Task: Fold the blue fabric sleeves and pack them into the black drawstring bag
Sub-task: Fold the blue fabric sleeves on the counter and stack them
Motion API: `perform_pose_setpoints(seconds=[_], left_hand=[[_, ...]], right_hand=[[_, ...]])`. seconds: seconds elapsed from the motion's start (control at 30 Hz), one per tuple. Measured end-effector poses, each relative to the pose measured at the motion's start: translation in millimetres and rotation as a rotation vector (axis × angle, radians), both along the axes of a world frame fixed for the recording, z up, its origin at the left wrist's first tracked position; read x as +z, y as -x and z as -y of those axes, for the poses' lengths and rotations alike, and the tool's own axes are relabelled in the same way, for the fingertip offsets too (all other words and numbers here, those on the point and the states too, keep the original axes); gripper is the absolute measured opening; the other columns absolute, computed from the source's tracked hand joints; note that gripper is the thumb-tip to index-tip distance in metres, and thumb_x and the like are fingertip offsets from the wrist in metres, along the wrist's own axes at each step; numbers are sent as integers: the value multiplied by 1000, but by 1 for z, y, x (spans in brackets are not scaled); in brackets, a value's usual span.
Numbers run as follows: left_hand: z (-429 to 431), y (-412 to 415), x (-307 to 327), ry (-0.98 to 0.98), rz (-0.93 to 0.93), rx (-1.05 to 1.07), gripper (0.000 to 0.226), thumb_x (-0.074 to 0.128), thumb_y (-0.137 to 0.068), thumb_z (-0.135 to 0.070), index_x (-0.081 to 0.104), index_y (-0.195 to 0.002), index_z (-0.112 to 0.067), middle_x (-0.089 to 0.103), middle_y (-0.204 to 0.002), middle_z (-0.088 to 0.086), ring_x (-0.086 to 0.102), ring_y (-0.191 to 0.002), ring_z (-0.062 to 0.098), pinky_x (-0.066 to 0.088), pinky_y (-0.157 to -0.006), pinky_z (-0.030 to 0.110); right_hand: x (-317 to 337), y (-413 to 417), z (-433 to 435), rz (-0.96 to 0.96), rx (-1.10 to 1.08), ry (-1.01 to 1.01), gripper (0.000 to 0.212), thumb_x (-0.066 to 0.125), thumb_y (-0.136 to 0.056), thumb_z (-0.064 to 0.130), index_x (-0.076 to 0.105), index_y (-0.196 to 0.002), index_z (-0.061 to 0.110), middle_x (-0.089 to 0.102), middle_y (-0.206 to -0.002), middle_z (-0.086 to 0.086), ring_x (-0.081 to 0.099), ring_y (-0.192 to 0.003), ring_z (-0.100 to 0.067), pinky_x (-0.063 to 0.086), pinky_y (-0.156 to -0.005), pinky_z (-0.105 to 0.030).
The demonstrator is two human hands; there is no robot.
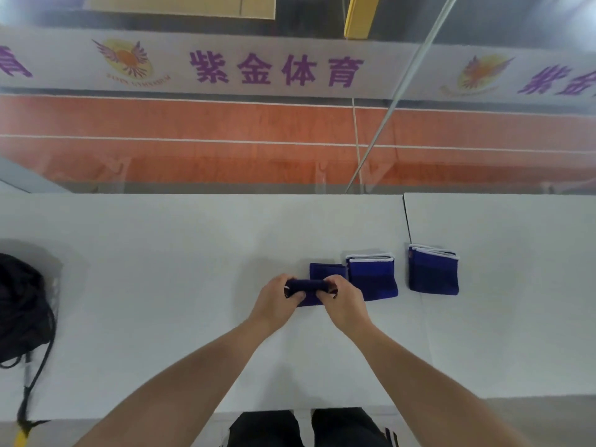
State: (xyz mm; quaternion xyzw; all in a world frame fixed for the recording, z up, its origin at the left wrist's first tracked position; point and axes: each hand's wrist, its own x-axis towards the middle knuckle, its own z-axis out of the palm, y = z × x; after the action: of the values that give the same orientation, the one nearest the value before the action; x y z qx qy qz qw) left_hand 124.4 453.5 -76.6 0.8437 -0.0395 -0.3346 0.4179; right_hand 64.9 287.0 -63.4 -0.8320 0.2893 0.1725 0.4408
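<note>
From the head camera, a white flat tabletop (161, 253) runs across the whole width, its far edge meeting a glass wall and its near edge just above the person's dark-trousered knees. A thin seam splits it towards the right end. The left half of the surface and the whole strip along the near edge lie bare.

Right of centre, the left hand (277, 301) and the right hand (343, 303) each pinch one end of a dark blue fabric sleeve (308, 285), which is bunched into a short roll between them, fingers curled over it, thumbs below.

Four blue pieces can be counted: the held one, a small dark blue folded square (327, 271) touching it on the far side, a folded blue sleeve with white trim (372, 275) just beside the right hand, and another white-trimmed folded sleeve (433, 269) beyond the seam, well apart.

One black drawstring bag (22, 304) sits at the left edge, cords trailing over the near edge.
</note>
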Motion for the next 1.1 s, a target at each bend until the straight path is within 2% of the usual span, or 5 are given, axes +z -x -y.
perform_pose_setpoints(seconds=[0.2,0.4,0.53,0.73,1.1], left_hand=[[55,-8,9,-42,77,9,26,69,-87,-21,61,-111,-16,65,-102,-4,60,-85,11,39,-65,12],[63,-21,-8,-161,80,-16,43,69,-89,-26,54,-127,-12,51,-122,7,54,-94,18,41,-81,23],[67,-31,-18,-330,95,-204,54,61,-91,-38,46,-141,-22,44,-134,7,45,-120,29,43,-97,36],[81,-57,-10,-519,140,-600,27,55,-90,-41,63,-114,-31,52,-118,2,42,-115,30,38,-82,42],[61,-63,-4,-548,54,-538,29,55,-83,-31,64,-111,-28,57,-103,1,47,-107,29,44,-80,41]], right_hand=[[0,-5,37,-31,-108,89,19,63,-94,24,62,-111,18,70,-96,3,66,-87,-17,56,-78,-34],[-6,-19,41,-102,-60,101,24,63,-94,26,55,-115,18,68,-97,0,65,-85,-19,55,-72,-34],[-10,-28,40,-138,52,233,27,62,-95,26,48,-116,14,64,-104,-5,64,-88,-25,48,-67,-35],[-11,-38,35,-196,118,311,22,58,-98,20,40,-106,11,61,-99,-8,58,-82,-27,47,-67,-38],[-8,-11,52,-72,66,1,25,66,-94,32,55,-110,15,63,-89,0,61,-81,-18,54,-77,-34]])
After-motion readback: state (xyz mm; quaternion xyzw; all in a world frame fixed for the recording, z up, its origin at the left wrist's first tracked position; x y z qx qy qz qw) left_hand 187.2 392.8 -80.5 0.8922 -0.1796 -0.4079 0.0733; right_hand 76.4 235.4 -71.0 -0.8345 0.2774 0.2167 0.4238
